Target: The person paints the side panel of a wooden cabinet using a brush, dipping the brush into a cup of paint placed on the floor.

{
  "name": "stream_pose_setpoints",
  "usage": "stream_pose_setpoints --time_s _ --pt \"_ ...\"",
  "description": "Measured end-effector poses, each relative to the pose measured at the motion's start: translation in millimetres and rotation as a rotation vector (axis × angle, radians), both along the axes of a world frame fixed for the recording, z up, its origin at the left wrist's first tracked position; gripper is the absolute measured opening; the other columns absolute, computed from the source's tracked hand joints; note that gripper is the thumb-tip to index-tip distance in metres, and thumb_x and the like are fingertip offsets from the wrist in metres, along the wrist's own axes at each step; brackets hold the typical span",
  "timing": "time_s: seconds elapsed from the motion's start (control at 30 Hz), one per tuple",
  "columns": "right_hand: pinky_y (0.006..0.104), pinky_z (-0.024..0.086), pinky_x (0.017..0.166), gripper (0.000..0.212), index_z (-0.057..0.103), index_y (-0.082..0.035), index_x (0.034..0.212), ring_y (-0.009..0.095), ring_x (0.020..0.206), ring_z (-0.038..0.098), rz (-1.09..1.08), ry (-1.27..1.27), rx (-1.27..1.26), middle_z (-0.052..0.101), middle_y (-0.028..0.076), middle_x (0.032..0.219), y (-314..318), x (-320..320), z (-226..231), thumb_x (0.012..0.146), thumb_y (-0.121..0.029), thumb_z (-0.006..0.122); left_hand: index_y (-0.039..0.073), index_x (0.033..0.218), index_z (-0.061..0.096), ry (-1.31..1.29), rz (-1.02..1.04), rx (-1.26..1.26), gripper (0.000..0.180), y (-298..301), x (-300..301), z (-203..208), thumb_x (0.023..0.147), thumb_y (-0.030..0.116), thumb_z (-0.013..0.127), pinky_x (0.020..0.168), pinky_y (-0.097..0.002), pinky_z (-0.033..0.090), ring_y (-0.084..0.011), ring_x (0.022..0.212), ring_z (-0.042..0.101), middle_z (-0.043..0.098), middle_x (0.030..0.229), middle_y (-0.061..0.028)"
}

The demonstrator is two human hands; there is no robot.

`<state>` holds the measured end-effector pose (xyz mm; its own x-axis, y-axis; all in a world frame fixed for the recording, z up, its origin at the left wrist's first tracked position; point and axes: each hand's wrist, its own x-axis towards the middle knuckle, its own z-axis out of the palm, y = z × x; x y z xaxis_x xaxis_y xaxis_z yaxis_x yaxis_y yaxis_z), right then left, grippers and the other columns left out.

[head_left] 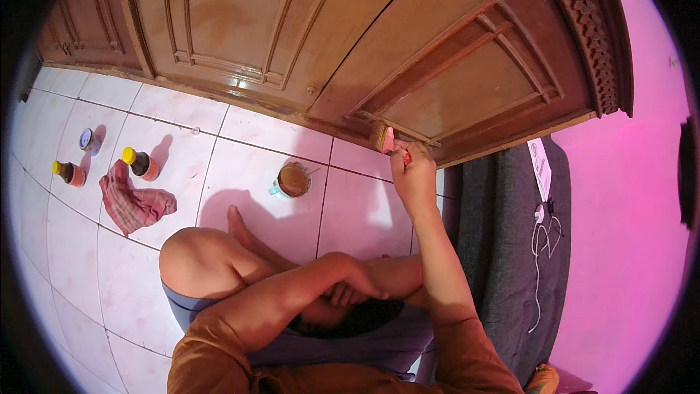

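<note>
My right hand (413, 169) is closed around the red handle of a paintbrush (387, 138). The brush's bristles touch the lower left edge of the panel on the brown wooden cabinet door (467, 76). Lower down, my left hand (356, 282) rests over my crossed legs, its fingers loosely apart and holding nothing. On the tiles in front of me stands a cup (294, 179) with a pale green handle and brown liquid in it; a thin stick-like thing lies over its rim.
Left on the tiled floor (255, 131) are two dark bottles with yellow caps (138, 163) (69, 173), a small open can (89, 140) and a crumpled red checked cloth (133, 201). A dark grey cushion (503, 248) at right carries a white cable (538, 263) and a paper (539, 168).
</note>
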<state>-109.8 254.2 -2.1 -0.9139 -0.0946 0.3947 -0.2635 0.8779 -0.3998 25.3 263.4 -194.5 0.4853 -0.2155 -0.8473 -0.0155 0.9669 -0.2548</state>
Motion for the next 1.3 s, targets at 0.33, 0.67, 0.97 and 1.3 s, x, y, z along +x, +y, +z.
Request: stream_pose_setpoints --time_s 0.33,0.67,0.97,1.3 --pt "0.045 0.049 0.073 0.016 0.068 -0.001 0.093 0.04 0.08 0.062 0.026 0.086 0.029 0.064 0.023 0.088 -10.2 -6.8 11.7 0.086 -0.01 0.057 0.007 0.131 0.055 -0.05 0.044 0.151 0.073 -25.5 5.2 -13.4 0.093 0.065 0.035 0.09 -0.0378 0.053 -0.0205 0.106 0.066 0.066 0.121 -0.0096" --pt "0.044 0.048 0.069 0.02 0.07 -0.002 0.099 0.035 0.074 0.058 0.019 -0.072 0.061 0.055 0.019 0.084 5.3 -5.8 7.5 0.083 -0.006 0.058 -0.003 0.121 0.058 0.037 -0.007 0.809 0.095 -79.8 -14.6 78.5 0.084 0.08 0.035 0.104 -0.051 0.043 -0.0341 0.118 0.058 0.062 0.124 -0.0197" --pt "0.0428 0.048 0.071 0.022 0.07 -0.001 0.101 0.033 0.075 0.057 0.039 -0.064 -0.004 0.054 0.018 0.084 -9.0 7.6 24.0 0.082 -0.006 0.058 -0.001 0.118 0.062 0.113 -0.084 0.937 0.092 -102.8 -20.0 101.3 0.084 0.08 0.034 0.1 -0.0463 0.047 -0.0307 0.111 0.063 0.067 0.117 -0.0151" --pt "0.0397 0.049 0.068 0.027 0.073 -0.009 0.104 0.031 0.075 0.059 0.042 -0.097 -0.033 0.056 0.015 0.089 -4.2 7.9 22.7 0.082 -0.004 0.058 0.002 0.108 0.069 0.146 -0.148 0.827 0.096 -73.7 -13.0 55.3 0.079 0.086 0.033 0.096 -0.0483 0.05 -0.0326 0.107 0.065 0.069 0.109 -0.0162"
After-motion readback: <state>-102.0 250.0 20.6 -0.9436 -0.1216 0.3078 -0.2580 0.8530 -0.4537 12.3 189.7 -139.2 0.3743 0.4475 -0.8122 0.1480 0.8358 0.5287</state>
